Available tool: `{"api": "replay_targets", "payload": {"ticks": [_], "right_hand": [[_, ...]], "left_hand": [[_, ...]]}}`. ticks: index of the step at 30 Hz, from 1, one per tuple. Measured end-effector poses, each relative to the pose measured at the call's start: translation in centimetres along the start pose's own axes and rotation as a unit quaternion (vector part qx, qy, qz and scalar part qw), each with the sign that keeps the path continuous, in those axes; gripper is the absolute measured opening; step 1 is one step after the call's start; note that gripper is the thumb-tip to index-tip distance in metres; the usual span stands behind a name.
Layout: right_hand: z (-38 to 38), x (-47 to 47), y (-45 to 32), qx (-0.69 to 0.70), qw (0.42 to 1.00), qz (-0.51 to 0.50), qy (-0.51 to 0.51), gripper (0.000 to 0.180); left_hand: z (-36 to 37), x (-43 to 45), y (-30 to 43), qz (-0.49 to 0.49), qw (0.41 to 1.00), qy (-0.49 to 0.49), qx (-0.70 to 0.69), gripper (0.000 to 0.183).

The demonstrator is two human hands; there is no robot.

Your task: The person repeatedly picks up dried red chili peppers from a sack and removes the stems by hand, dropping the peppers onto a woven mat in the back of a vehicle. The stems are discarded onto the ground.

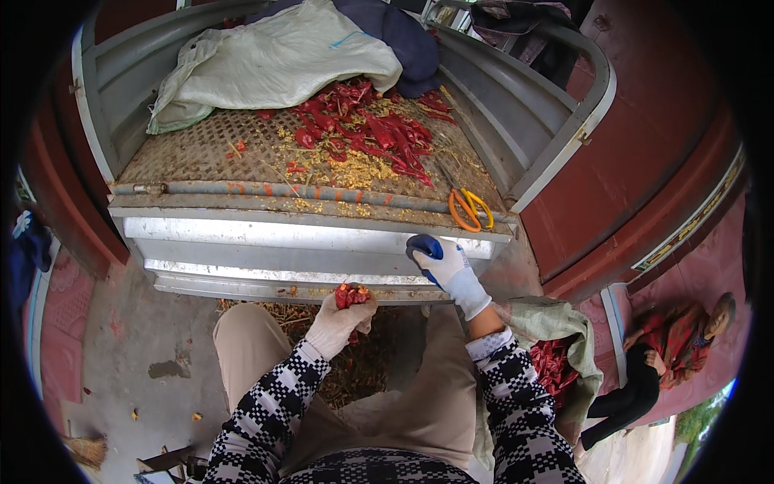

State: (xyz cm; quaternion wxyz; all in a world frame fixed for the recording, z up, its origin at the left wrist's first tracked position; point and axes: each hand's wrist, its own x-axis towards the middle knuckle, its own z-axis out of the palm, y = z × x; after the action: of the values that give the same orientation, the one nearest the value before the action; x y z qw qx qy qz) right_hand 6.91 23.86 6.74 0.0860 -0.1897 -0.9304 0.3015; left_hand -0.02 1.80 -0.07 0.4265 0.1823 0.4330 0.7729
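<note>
My left hand, in a pale knit glove, grips a small bunch of dried red chili peppers with their orange-yellow ends upward. More red shows just below that hand. My right hand wears a white glove with blue-coated fingers. Its fingers are curled in front of the metal tailgate, and nothing shows in them; the inside of the hand is hidden. Nearest to it, scissors with orange and yellow handles lie on the edge of the cargo bed. Beyond them is a loose pile of red chili peppers among scattered yellow seeds.
A white woven sack and dark cloth cover the bed's far part. Metal side walls flank it. By my right leg stands a green woven sack of chilies. A person sits at right. Plant debris lies between my legs.
</note>
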Motion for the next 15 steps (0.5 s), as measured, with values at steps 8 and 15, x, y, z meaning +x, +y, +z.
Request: {"api": "replay_targets", "payload": {"ticks": [8,15], "right_hand": [[-4.5,10.8,-2.5,-0.274,0.943,0.004,0.191,0.042],[-4.9,11.8,-2.0,-0.208,0.966,0.085,0.127,0.031]], "left_hand": [[-0.2,0.4,0.6,0.000,1.000,0.004,-0.019,0.009],[-0.8,0.3,1.1,0.031,0.999,-0.026,0.007,0.012]]}}
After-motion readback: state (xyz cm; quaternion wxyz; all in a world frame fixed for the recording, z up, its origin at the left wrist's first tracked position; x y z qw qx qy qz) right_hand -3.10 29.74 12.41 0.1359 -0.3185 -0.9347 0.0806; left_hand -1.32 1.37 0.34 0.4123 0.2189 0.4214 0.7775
